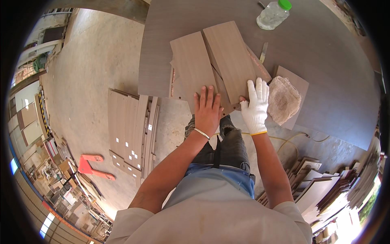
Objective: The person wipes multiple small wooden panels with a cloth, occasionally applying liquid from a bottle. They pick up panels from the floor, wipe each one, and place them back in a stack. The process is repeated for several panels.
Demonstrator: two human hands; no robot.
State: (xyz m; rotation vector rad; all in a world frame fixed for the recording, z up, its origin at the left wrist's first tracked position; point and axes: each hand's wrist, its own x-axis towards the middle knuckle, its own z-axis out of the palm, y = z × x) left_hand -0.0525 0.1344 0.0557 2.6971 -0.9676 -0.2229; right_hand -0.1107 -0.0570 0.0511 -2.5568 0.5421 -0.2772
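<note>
Hands in view: two, both yours. Your left hand, bare, lies palm down, its fingers slightly spread, on the near end of the left board. One bracelet on that wrist. Your right hand, in one white knitted glove with a yellow cuff edge, is flat, fingers slightly apart and thumb out to the left, at the near right corner of the right board. Neither hand pinches anything.

Upper boards: two, wood-grained, brown, side by side at a slight slant on the table in front of you, with a narrow wedge-shaped gap between them. More board pieces show beneath, their edges jutting out on both sides; overlap hides the exact count.

To the right of your gloved hand: one small panel, at the table's near edge, with one crumpled, fuzzy, beige cloth partly on it. Beyond the right board: one thin, flat strip-like tool, kind uncertain. Near the far side: one clear jar with one green lid.

Floor, to your left: one stack of panels bearing several small white labels, number not settled; one orange-red pallet jack. Floor, to your right: one yellowish hose, and many leaning boards, too crowded to count.
</note>
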